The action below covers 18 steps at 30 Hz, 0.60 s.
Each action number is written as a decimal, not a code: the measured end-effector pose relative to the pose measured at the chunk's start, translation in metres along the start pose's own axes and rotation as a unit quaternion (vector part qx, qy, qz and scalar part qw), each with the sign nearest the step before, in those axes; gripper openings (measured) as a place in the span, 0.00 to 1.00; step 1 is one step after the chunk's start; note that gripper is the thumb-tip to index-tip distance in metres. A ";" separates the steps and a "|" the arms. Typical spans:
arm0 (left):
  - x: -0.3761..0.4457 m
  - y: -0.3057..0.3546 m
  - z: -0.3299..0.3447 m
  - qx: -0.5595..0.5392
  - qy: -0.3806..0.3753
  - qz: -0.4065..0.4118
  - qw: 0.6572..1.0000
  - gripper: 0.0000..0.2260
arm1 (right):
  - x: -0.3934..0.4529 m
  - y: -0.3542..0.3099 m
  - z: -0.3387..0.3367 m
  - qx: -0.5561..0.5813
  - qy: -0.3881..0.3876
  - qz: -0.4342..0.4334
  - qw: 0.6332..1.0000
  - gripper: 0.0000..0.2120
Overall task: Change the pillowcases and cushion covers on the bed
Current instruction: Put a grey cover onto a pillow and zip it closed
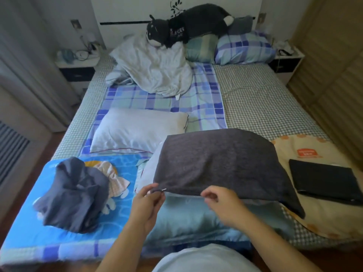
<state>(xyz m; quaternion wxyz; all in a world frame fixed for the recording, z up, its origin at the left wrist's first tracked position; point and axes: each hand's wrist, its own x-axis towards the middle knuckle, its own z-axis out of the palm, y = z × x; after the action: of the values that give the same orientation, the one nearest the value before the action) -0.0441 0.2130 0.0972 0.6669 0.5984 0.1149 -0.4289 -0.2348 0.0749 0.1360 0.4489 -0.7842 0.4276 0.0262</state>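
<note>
— Where does the grey-covered pillow lie, and which way does it run?

— At the foot end of the bed, its long axis crosswise, left to right. Its open edge faces the person, propped over a pale blue satin pillow.

— And the hands?

— The left hand pinches the near left corner beside a small white zipper pull. The right hand curls its grip round the same near edge further right.

— The fabric?

— A dark, matte, slightly fuzzy knit, rounded over plump filling.

— What else shows?

— A bare white pillow on the plaid sheet, a crumpled dark cloth on a blue printed blanket, and a flat black rectangular case on the right.
</note>
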 end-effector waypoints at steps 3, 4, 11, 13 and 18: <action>-0.011 0.013 0.003 -0.011 -0.043 0.029 0.999 0.15 | 0.009 -0.045 0.026 0.033 -0.026 -0.014 0.999 0.03; -0.016 0.018 0.005 -0.023 -0.059 0.032 0.997 0.15 | 0.011 -0.057 0.035 0.045 -0.010 -0.017 0.999 0.04; -0.045 0.046 0.027 0.070 -0.099 0.095 0.988 0.07 | 0.012 -0.081 0.060 0.111 0.149 0.000 0.983 0.11; -0.047 0.046 0.031 0.098 -0.104 0.108 0.984 0.06 | 0.013 -0.084 0.055 0.174 0.158 0.019 0.972 0.10; -0.046 0.049 0.031 0.180 -0.073 0.165 0.967 0.09 | 0.008 -0.097 0.054 0.252 0.137 0.003 0.958 0.07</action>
<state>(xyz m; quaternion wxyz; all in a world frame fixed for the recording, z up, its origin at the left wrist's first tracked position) -0.0480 0.2014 0.1699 0.6165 0.6862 -0.1131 -0.3692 -0.1442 0.1313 0.1663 0.5693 -0.6406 0.4796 -0.1886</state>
